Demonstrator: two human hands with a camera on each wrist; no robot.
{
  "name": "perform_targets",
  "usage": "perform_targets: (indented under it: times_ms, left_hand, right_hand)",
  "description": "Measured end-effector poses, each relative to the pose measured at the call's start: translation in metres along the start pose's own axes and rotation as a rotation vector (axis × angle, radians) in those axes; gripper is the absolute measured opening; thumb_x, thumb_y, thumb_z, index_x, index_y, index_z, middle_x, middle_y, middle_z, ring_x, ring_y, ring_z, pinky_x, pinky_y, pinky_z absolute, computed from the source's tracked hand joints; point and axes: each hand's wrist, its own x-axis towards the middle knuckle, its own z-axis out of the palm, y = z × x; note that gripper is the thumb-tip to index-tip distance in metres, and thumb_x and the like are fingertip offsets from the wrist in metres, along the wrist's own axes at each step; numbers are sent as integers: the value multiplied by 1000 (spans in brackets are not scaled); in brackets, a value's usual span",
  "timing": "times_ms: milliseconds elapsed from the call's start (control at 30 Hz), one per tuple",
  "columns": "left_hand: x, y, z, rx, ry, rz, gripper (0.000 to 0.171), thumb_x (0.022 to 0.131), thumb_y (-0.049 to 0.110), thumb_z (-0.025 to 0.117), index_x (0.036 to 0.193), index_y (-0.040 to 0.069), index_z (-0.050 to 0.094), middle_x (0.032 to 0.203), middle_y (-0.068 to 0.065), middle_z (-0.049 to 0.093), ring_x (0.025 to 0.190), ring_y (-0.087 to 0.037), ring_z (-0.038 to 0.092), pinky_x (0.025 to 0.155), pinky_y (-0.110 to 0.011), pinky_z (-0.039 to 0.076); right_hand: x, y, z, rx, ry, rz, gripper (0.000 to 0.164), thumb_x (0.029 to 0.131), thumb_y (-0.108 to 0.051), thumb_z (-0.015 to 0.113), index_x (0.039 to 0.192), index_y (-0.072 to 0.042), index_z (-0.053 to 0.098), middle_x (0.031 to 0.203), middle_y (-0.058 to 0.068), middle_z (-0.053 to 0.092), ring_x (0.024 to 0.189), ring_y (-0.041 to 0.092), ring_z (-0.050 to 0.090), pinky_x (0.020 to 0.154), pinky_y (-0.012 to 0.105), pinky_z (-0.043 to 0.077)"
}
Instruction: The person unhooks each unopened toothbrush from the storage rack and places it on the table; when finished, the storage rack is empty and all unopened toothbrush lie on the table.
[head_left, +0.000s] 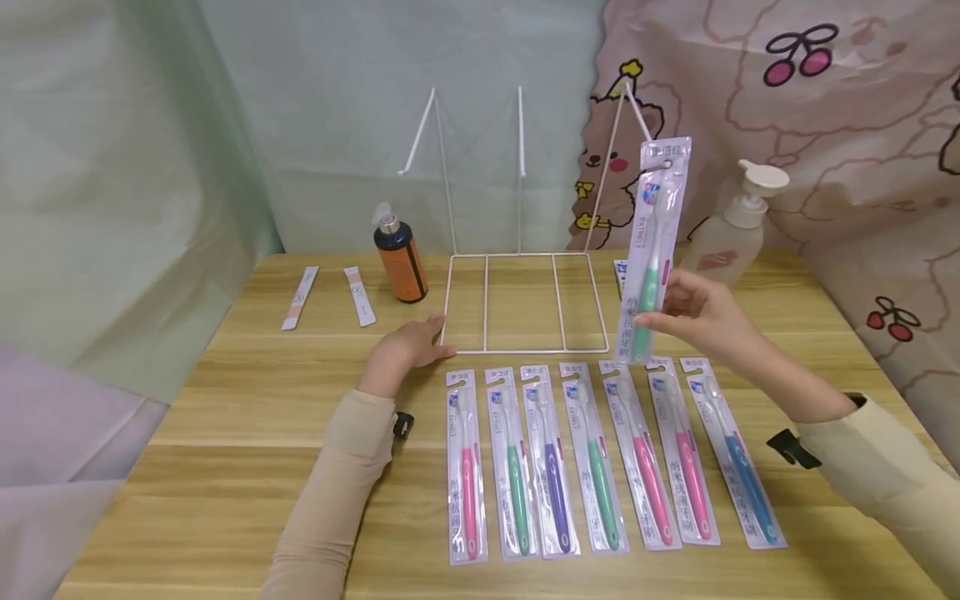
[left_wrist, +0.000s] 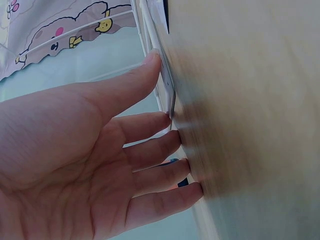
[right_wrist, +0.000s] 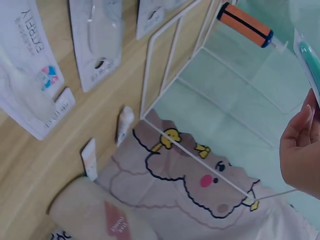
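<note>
My right hand (head_left: 701, 312) pinches the lower part of a packaged toothbrush (head_left: 651, 258) with a green handle, held upright. The top of its pack is at the tip of the right prong of a white wire rack (head_left: 525, 351), and the prong's end shows at the pack's hang hole. In the right wrist view only the pack's edge and part of the hand are visible. My left hand (head_left: 405, 350) rests at the rack's front left corner. Its fingers (left_wrist: 155, 150) are extended against the tabletop, with the thumb touching the white wire.
Several packaged toothbrushes (head_left: 555, 475) lie in a row before the rack. An orange and dark pump bottle (head_left: 402, 265) and two slim sachets (head_left: 300, 298) are left of it. A large pale pump bottle (head_left: 723, 246) stands behind my right hand. Curtains hang behind the table.
</note>
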Motion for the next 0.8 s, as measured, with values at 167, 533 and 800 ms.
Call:
perform_targets:
  times_ms: [167, 533, 800]
  left_hand:
    - [-2, 1, -1, 1, 2, -7, 70, 96, 39, 48, 150, 7, 16, 154, -14, 16, 139, -36, 21, 113, -48, 21]
    - [-3, 5, 0, -39, 7, -1, 69, 96, 38, 49, 150, 8, 17, 154, -15, 17, 138, -38, 22, 113, -50, 21]
    - [-1, 0, 0, -29, 19, -10, 70, 96, 39, 49, 150, 10, 16, 153, -16, 19, 137, -39, 24, 111, -53, 23]
  right_hand:
    - [-5, -5, -2, -8, 7, -67, 28, 82, -2, 69, 106, 1, 55, 87, -14, 69, 77, 7, 65, 70, 19, 55]
    - [-47, 5, -28, 3, 25, -28, 39, 79, 10, 67, 107, -15, 55, 86, -10, 69, 77, 4, 63, 67, 16, 53]
    - [-85, 44, -52, -52, 42, 208, 41, 88, -2, 62, 116, -27, 46, 96, -24, 64, 85, -5, 62, 70, 12, 52]
